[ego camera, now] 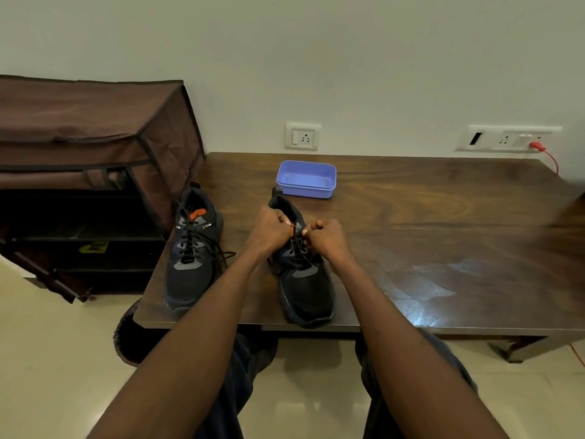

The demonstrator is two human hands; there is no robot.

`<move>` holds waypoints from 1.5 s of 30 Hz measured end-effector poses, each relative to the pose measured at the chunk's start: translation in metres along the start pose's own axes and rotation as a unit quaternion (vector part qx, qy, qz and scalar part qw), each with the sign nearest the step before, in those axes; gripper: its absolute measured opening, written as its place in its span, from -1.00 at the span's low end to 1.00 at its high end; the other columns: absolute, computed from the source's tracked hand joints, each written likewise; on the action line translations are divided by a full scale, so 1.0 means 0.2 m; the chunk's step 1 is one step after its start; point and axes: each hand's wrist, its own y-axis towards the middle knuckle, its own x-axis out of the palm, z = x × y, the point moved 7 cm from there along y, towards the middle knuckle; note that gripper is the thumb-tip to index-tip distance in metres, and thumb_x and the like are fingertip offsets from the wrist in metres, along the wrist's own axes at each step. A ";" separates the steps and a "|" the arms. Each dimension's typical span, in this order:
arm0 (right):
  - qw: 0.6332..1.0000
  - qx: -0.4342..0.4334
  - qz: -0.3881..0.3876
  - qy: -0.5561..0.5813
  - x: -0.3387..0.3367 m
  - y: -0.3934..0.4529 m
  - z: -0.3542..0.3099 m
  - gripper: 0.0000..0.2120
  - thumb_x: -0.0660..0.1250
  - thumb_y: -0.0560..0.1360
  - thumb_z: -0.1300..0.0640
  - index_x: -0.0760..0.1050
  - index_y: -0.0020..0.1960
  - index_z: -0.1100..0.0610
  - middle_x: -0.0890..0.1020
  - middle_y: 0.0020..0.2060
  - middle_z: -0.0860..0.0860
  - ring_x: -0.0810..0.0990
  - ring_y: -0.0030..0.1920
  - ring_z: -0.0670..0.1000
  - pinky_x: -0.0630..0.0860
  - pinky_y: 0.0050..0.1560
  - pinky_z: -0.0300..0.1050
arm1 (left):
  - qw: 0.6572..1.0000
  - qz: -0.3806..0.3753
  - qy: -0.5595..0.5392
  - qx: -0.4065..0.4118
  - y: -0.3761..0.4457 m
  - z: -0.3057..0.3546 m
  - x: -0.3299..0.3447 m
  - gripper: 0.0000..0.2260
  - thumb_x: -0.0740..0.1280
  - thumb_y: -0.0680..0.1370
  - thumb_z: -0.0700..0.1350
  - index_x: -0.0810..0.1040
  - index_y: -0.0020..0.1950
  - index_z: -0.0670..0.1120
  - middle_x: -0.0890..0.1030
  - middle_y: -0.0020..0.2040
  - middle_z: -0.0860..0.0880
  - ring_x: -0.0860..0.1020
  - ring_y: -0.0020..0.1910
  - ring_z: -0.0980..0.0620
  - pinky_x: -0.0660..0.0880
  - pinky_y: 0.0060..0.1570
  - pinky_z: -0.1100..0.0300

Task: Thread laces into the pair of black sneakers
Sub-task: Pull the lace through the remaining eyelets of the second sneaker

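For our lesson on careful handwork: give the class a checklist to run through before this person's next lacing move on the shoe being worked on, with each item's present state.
1. Both hands at the top eyelets: left hand and right hand ok.
2. Lace gripped: ok.
3. Right sneaker flat on the table: ok.
4. Lower eyelets crossed evenly: cannot tell.
5. Left sneaker laced: ok, ends loose.
6. Blue tray clear of the hands: ok.

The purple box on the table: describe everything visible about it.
The purple box is a shallow, rectangular, plastic-looking tray with rounded corners and a stepped rim, open on top and apparently empty. It sits flat on the wooden table near the far edge, just behind the heel of the right sneaker; whether they touch is unclear.
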 end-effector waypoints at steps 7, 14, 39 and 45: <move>0.999 -0.020 0.005 -0.028 0.00 0.00 -0.02 -0.85 0.33 0.52 0.22 0.62 -0.20 0.19 0.69 -0.23 0.14 0.69 -0.12 0.15 0.64 -0.04 0.18 | 0.997 0.078 -0.005 -0.015 0.00 -0.04 -0.11 -0.85 0.26 0.55 -0.27 0.59 -0.17 -0.25 0.61 -0.28 -0.18 0.54 -0.35 0.05 0.54 -0.34 0.13; 0.997 -0.058 0.045 -0.027 -0.05 -0.04 -0.08 -0.77 0.30 0.53 0.27 0.57 -0.28 0.14 0.65 -0.26 0.11 0.67 -0.15 0.10 0.64 -0.13 0.05 | 0.962 0.037 -0.221 -0.157 -0.04 -0.10 -0.16 -0.83 0.14 0.60 -0.32 0.48 -0.12 -0.24 0.63 -0.29 -0.15 0.57 -0.43 -0.01 0.48 -0.46 0.20; 0.973 -0.215 -0.082 -0.038 0.09 -0.17 -0.24 -0.89 0.49 0.45 0.18 0.65 -0.16 0.23 0.57 -0.33 -0.08 0.51 -0.36 -0.24 0.41 -0.30 -0.37 | 0.945 -0.123 0.167 -0.252 -0.12 -0.27 -0.17 -0.81 0.26 0.59 -0.11 0.52 -0.17 -0.17 0.53 -0.27 -0.09 0.49 -0.33 -0.01 0.46 -0.22 0.14; 0.972 -0.140 -0.162 0.096 0.05 -0.19 -0.23 -0.78 0.45 0.49 0.13 0.61 -0.14 0.32 0.63 -0.28 0.02 0.56 -0.25 -0.13 0.48 -0.15 -0.26 | 0.932 -0.020 -0.275 -0.234 -0.07 -0.18 -0.18 -0.84 0.21 0.53 -0.28 0.54 -0.17 -0.13 0.58 -0.24 -0.04 0.47 -0.28 0.08 0.36 -0.28 0.24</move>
